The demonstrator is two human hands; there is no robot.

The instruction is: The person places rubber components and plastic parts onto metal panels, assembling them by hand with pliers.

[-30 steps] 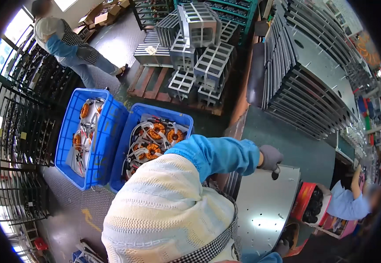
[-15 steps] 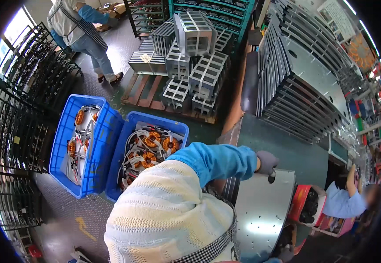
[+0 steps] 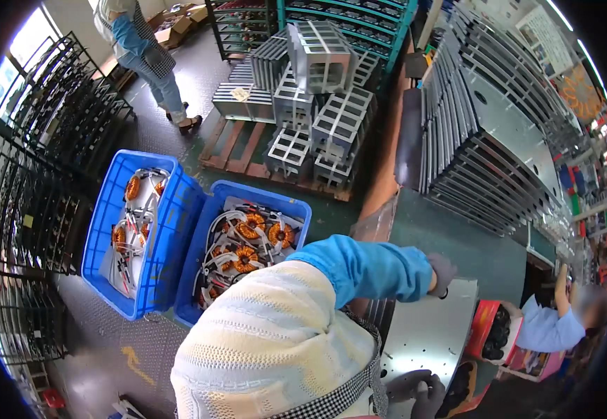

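Note:
A flat silver metal panel (image 3: 429, 328) with small holes lies on the bench in front of me. My left hand (image 3: 442, 274), in a grey glove, is closed at the panel's far edge. A small black part (image 3: 444, 295) shows under its fingers. My right hand (image 3: 418, 391), also gloved in grey, is over the near part of the panel with its fingers curled. What they hold, if anything, I cannot make out. Beside the panel stands a red box (image 3: 493, 332) of black parts, and nearer to me another open box (image 3: 467, 391) with dark contents.
Silver panels (image 3: 492, 133) stand in a dense stack on the green bench (image 3: 450, 223). Two blue crates (image 3: 181, 241) hold copper-wound coils with white cables. Metal frames (image 3: 317, 70) are piled on a wooden pallet (image 3: 237, 153). One co-worker (image 3: 146, 56) stands back left; another (image 3: 548, 325) is at right.
My right hand has moved from beside the near box onto the panel. My left hand stays at the panel's far edge. The back-left co-worker has straightened, with the arm drawn in.

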